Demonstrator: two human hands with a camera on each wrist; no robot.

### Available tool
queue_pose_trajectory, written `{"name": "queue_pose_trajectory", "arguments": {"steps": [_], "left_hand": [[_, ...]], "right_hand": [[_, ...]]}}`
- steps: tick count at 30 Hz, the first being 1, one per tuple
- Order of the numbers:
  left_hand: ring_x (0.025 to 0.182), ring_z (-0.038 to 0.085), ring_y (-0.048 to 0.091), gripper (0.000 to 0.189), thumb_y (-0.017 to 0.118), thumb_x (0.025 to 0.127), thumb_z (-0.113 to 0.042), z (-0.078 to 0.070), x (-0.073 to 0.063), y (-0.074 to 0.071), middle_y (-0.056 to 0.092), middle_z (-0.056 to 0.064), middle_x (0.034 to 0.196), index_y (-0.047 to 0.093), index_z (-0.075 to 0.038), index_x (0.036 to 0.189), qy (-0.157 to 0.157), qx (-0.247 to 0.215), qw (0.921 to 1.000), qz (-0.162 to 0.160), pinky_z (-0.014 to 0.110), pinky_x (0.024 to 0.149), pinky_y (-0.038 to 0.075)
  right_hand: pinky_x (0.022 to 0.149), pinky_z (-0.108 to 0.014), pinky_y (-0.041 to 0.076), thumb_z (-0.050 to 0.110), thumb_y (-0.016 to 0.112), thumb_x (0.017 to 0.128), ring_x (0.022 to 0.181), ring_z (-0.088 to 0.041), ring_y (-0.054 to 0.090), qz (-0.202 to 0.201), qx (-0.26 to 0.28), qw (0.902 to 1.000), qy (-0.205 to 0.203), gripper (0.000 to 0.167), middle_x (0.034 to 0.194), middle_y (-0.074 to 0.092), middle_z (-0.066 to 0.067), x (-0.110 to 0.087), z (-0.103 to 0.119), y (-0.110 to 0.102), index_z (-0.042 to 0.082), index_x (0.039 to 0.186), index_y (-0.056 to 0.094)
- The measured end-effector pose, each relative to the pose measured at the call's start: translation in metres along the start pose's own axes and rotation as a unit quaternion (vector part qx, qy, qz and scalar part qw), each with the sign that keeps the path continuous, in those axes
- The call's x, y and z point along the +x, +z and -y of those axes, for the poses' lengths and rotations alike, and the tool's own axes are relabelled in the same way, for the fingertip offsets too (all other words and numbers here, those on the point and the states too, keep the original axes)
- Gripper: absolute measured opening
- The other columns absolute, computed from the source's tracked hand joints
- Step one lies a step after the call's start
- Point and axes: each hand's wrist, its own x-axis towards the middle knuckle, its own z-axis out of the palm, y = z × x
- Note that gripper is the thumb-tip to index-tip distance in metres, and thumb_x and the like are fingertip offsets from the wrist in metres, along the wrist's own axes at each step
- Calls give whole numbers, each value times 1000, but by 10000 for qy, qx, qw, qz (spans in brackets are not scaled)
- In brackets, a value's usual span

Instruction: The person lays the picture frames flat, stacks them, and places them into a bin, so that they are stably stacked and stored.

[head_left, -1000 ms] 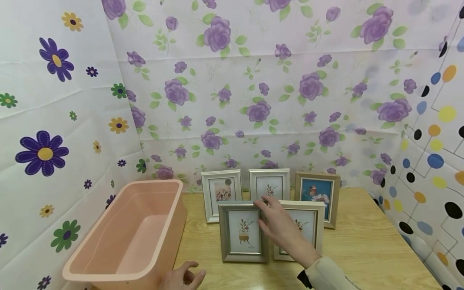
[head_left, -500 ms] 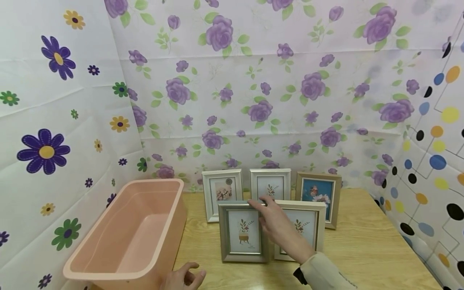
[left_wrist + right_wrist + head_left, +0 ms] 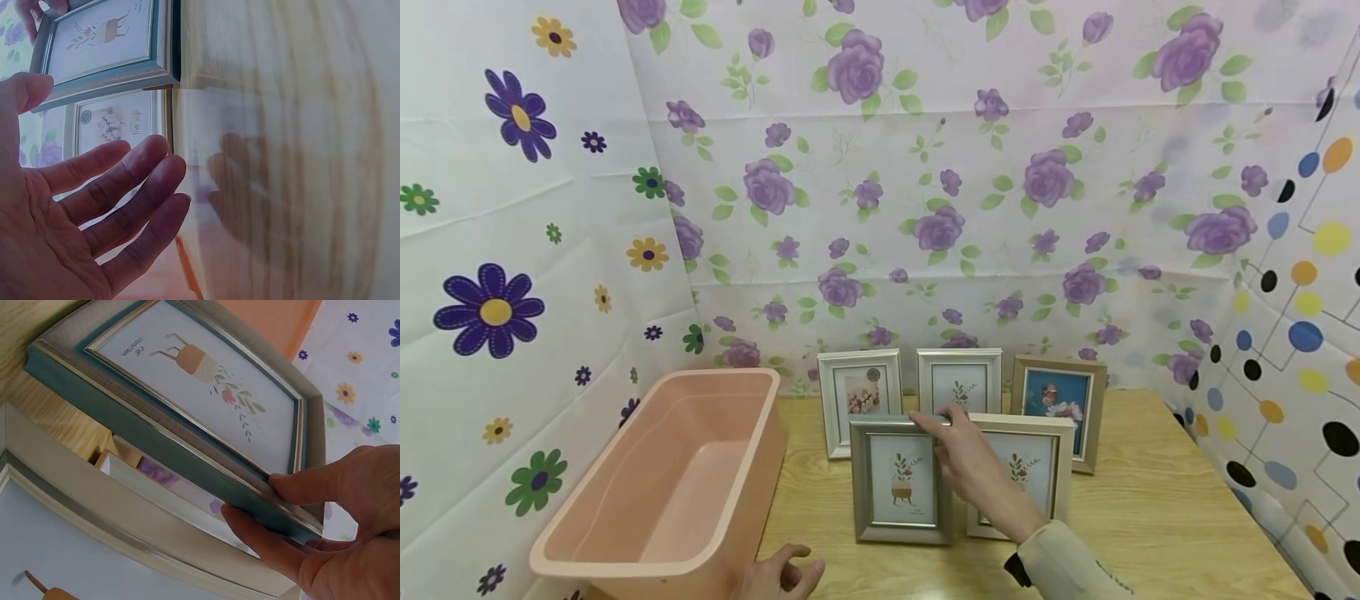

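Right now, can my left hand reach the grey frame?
Probably yes: your left hand is free and nothing shows between it and the grey frame, though your right hand grips its corner.

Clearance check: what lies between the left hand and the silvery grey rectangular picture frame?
In the head view, only bare wooden tabletop separates the left hand from the grey frame.

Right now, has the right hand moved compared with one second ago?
Yes: the right hand has shifted slightly left, judged against the middle back frame in the head view.
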Motion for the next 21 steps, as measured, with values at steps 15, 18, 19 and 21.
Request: {"name": "queue_pose_trajectory", "arguments": {"steps": [15,18,19,21], "left_hand": [[68,9,68,51,66,104,-53,1,1,1,76,-9,77,78,-6,119,0,-21,10000,31,32,67,56],[69,9,68,50,67,103,-53,-2,0,2,76,-9,77,78,-7,119,-58,112,9999,-99,34,69,57],[70,9,68,49,68,103,-52,-3,0,2,76,-10,77,78,-7,118,-91,149,9997,-165,35,70,57],[70,10,68,47,69,103,-51,-5,-1,4,76,-9,77,78,-7,117,-155,231,9992,-280,36,70,58]], "right_hand": [[64,-19,44,-13,81,85,75,-6,51,-479,1094,9928,-5,57,98,61,-2,-3,-4,0,12,136,78],[65,-19,49,-11,83,83,75,-3,56,-606,1253,9902,125,54,96,62,-1,-6,-3,1,13,132,80],[66,-18,50,-11,83,83,75,-3,59,-657,1324,9889,171,54,96,63,-2,-7,-3,1,12,131,80],[65,-19,53,-11,84,82,75,-4,63,-766,1490,9855,278,53,97,64,-3,-8,-2,1,13,129,81]]}}
